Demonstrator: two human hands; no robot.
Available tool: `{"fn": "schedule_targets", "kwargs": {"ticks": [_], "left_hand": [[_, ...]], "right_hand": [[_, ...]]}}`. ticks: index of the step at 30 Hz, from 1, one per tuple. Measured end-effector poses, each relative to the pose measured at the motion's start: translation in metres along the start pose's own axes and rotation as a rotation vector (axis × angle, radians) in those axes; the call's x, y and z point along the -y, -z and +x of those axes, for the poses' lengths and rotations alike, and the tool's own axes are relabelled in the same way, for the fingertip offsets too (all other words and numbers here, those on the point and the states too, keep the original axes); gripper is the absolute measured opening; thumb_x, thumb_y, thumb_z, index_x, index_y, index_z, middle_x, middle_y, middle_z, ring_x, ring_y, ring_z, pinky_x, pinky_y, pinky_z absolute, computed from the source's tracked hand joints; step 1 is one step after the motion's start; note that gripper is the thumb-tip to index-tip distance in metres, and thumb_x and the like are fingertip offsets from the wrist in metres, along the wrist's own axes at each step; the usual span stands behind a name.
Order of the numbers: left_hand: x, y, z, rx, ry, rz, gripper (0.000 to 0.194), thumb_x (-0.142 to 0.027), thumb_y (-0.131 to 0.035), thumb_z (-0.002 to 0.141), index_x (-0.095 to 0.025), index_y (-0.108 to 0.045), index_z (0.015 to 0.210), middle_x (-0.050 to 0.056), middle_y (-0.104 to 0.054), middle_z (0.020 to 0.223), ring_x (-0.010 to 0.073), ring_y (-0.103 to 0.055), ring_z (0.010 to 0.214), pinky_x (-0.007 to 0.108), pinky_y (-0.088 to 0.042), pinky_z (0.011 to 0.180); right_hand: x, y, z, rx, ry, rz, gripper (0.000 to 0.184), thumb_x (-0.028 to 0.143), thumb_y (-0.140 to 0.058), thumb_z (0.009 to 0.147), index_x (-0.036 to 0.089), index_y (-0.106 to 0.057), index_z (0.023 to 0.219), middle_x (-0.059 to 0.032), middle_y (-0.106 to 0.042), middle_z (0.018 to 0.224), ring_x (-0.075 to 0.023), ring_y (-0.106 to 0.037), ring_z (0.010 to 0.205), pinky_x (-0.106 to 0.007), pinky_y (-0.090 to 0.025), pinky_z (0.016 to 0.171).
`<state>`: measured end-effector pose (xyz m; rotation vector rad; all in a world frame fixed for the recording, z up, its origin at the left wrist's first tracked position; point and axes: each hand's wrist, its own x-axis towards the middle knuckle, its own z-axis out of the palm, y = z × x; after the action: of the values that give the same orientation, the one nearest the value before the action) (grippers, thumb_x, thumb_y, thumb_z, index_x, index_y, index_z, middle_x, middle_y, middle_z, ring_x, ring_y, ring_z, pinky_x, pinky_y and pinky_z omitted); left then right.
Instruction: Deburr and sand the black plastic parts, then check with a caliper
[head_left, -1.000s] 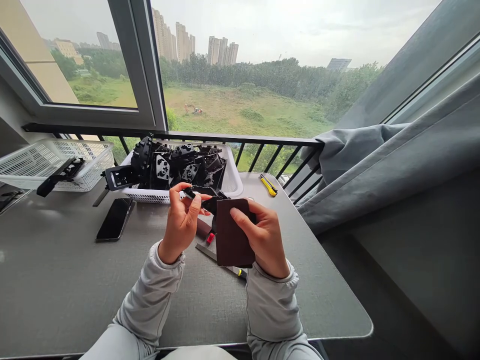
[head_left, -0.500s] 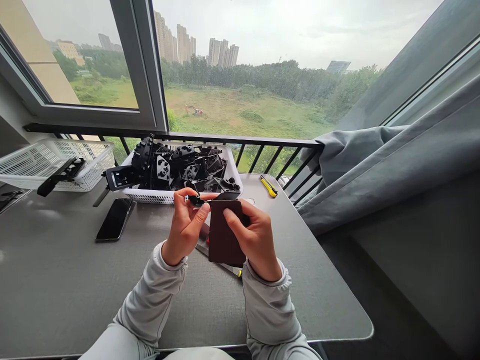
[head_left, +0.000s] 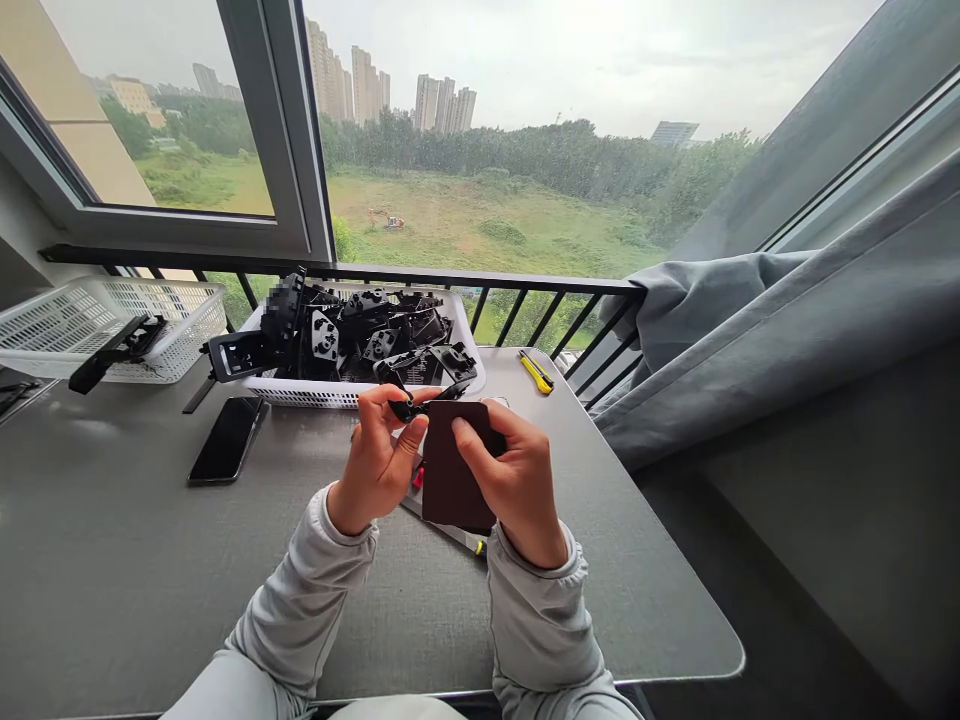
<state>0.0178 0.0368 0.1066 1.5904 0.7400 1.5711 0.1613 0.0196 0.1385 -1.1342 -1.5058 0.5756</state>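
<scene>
My left hand (head_left: 381, 458) pinches a black plastic part (head_left: 411, 408) between thumb and fingers. This part has an open, frame-like shape that reaches up in front of the basket. In my right hand (head_left: 514, 475) is a dark brown sheet of sandpaper (head_left: 454, 475), gripped with the thumb flat on its near face. The sheet's upper edge meets the plastic part and hides some of it. Partly covered by the sheet, a long grey blade-like tool (head_left: 448, 535) with a yellow tip lies on the table. Something red (head_left: 418, 478) shows beside the sheet's left edge.
A white basket (head_left: 315, 397) heaped with black plastic parts stands at the railing. Left of it, another white basket (head_left: 187, 345) has a black part over its rim. A phone (head_left: 227, 440) lies on the grey table (head_left: 187, 590); a yellow utility knife (head_left: 536, 373) lies far right.
The black part has turned in my left hand, showing more of its frame. My left hand has shifted slightly right, closer to the sandpaper. The right hand has barely moved.
</scene>
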Motion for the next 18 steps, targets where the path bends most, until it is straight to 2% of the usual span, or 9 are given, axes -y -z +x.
{"fn": "schedule_targets", "kwargs": {"ticks": [6,11,16,18], "left_hand": [[-0.0028,-0.0009,0.0009,0.005,-0.008,-0.003,0.022,-0.036,-0.054,0.094,-0.027,-0.036,0.104,0.008,-0.068,0.112,0.0082,-0.064,0.058,0.020,-0.050,0.048],[-0.0041,-0.0013,0.0011,0.001,-0.001,0.013,0.023,-0.036,-0.056,0.093,-0.026,-0.037,0.102,0.008,-0.070,0.108,0.0072,-0.061,0.056,0.020,-0.049,0.048],[-0.0069,-0.0037,0.0019,-0.032,0.038,-0.091,0.028,-0.038,-0.059,0.091,-0.026,-0.036,0.101,0.007,-0.071,0.106,0.0148,-0.071,0.079,0.024,-0.055,0.058],[-0.0076,-0.0043,0.0036,-0.075,0.077,-0.128,0.031,-0.037,-0.062,0.089,-0.026,-0.035,0.101,0.006,-0.072,0.102,0.0149,-0.071,0.077,0.023,-0.055,0.058]], "right_hand": [[0.0012,0.0004,0.0001,-0.001,0.010,0.010,0.018,0.025,-0.057,0.083,0.019,-0.058,0.066,0.0026,-0.052,0.063,-0.0117,-0.046,0.057,-0.025,-0.039,0.055],[0.0018,0.0008,-0.0003,0.012,0.009,0.028,0.019,0.025,-0.058,0.082,0.019,-0.057,0.065,0.0024,-0.052,0.063,-0.0117,-0.046,0.057,-0.024,-0.039,0.053],[0.0002,0.0027,0.0013,0.003,-0.040,0.073,0.015,0.026,-0.059,0.081,0.019,-0.063,0.069,0.0017,-0.054,0.064,-0.0120,-0.049,0.058,-0.023,-0.041,0.052],[-0.0006,0.0049,0.0017,0.009,-0.092,0.147,0.014,0.029,-0.060,0.081,0.019,-0.066,0.072,0.0006,-0.058,0.066,-0.0126,-0.050,0.059,-0.023,-0.042,0.051]]}}
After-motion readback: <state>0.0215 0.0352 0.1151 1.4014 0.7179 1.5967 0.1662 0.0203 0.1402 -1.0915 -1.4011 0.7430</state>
